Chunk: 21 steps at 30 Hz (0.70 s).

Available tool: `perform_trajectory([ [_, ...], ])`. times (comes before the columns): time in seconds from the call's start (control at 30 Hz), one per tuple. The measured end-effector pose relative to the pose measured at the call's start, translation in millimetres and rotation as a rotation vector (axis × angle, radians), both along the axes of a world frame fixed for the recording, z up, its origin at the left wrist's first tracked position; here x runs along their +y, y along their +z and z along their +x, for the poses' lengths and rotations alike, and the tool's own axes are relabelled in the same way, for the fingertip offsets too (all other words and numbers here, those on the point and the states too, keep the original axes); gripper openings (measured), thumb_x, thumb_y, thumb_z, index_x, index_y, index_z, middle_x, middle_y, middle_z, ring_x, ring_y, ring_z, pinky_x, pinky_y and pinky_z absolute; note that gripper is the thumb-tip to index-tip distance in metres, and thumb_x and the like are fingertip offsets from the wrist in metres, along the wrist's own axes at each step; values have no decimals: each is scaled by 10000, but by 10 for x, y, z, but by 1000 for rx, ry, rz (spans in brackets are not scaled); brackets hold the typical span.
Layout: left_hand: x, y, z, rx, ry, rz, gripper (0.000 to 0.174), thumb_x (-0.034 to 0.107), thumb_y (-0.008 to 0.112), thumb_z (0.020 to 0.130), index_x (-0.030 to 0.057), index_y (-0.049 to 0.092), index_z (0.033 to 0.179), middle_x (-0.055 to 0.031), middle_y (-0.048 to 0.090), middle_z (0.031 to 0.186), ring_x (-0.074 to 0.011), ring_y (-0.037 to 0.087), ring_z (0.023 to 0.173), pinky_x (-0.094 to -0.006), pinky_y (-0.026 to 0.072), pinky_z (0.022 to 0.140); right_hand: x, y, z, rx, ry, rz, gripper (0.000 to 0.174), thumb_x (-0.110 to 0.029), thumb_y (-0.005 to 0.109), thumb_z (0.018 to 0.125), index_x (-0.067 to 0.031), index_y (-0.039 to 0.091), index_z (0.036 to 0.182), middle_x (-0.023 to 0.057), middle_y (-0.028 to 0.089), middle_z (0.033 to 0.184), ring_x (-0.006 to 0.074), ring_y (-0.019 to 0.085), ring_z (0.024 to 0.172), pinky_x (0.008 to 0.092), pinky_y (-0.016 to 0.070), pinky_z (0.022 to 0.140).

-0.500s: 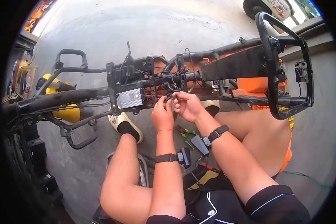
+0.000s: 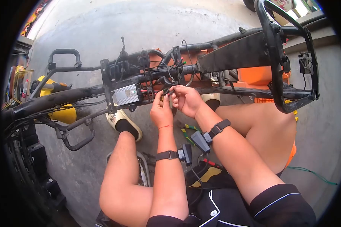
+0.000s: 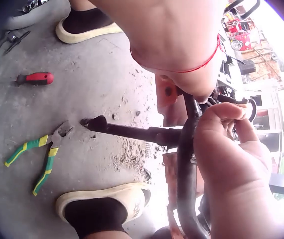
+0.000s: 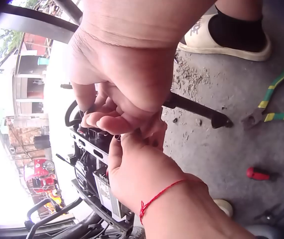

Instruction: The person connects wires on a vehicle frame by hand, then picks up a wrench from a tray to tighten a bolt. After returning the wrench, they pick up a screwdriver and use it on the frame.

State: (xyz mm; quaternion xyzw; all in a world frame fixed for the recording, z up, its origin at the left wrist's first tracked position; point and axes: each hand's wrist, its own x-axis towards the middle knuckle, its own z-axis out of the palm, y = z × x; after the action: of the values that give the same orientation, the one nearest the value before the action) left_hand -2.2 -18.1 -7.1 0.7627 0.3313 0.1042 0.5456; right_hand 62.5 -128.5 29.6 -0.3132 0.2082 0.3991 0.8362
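Over the black tubular vehicle frame (image 2: 236,90), both hands meet fingertip to fingertip at a bundle of thin wires. My left hand (image 2: 162,112) pinches a dark wire (image 2: 165,90) between thumb and fingers. Right against it, my right hand (image 2: 187,101) also pinches a thin dark wire, its other fingers curled; the fingers largely hide the wire ends. Just left of the hands, a silver finned control box (image 2: 125,94) is mounted on the frame, with red and black leads leaving its right side. In the wrist views the hands overlap and cover most of the wiring.
Green-and-yellow pliers (image 3: 47,144) and a red-handled screwdriver (image 3: 35,78) lie on the concrete floor below. A rectangular black tube loop (image 2: 269,56) rises at the right end of the frame. Orange panels (image 2: 252,79) show beneath it. The person's legs flank the hands.
The head view has shifted slightly, so the frame appears a little higher and further left. Both hands keep their fingertip pinch at the same spot on the wiring.
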Motion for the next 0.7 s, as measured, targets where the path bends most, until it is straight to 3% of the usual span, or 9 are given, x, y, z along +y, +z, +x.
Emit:
perform_trajectory([
  [0.07, -25, -15, 5, -71, 57, -118, 298, 197, 717, 930, 94, 713, 1210, 35, 519, 606, -42, 464, 571, -261, 402, 535, 3, 17, 3, 5, 1, -26, 150, -199, 503, 1010, -76, 587, 995, 23, 581, 772, 153, 530, 670, 299, 445, 628],
  [0.37, -110, -9, 13, -133, 160, -219, 308, 160, 694, 960, 33, 681, 1240, 80, 491, 629, 1, 411, 584, -203, 356, 532, 17, 33, 0, -5, -6, -42, 158, -191, 509, 1004, -61, 595, 979, 19, 583, 764, 140, 521, 656, 282, 438, 612],
  [0.7, -137, 14, 30, -158, 218, -289, 306, 152, 694, 961, 34, 679, 1243, 76, 500, 626, -1, 408, 579, -209, 359, 533, 36, 41, 1, -12, -5, -49, 152, -196, 512, 1004, -68, 594, 987, 13, 579, 760, 134, 518, 657, 284, 432, 602],
])
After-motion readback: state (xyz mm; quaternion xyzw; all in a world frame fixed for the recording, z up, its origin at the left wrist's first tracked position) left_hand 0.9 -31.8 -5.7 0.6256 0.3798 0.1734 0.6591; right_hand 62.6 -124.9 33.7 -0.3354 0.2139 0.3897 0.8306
